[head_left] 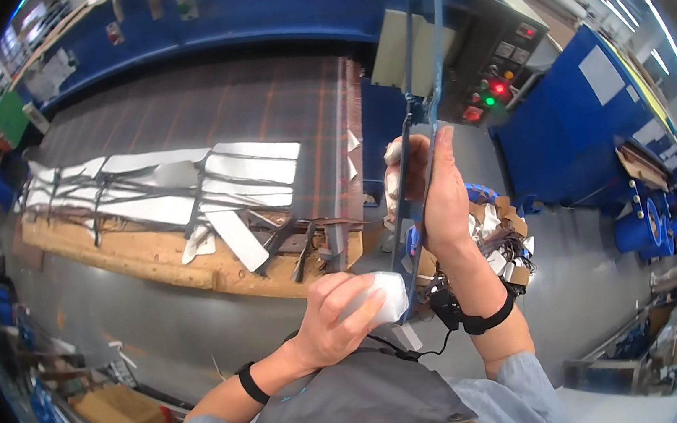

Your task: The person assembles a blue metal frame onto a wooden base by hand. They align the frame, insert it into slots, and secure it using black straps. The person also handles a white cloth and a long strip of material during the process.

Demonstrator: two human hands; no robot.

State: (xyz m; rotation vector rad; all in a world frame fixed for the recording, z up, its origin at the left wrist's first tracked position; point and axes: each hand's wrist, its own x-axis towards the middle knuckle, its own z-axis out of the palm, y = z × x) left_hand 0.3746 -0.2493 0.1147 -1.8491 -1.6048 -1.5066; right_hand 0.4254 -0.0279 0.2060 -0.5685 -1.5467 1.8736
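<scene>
My left hand (337, 320) is closed around a white wad (389, 297), held low in front of my grey apron (361, 399). Farther up and to the right, my right hand (444, 203) curls about a long dark-blue strap (409, 194) that hangs from above in two strands. White coverings (392, 173) show on some of its fingertips, and part of the grip is hidden behind the strap. The strap's lower end runs down beside the white wad. Both of my wrists wear black bands.
White panels (253, 171) bound with dark strips lie on the dark plaid cloth of a wooden-edged table (125, 259) at left. Beyond my right hand stand a control box (489, 91) with lit lamps, a scrap heap (499, 247), a blue cabinet (560, 125) and a blue bin (639, 232).
</scene>
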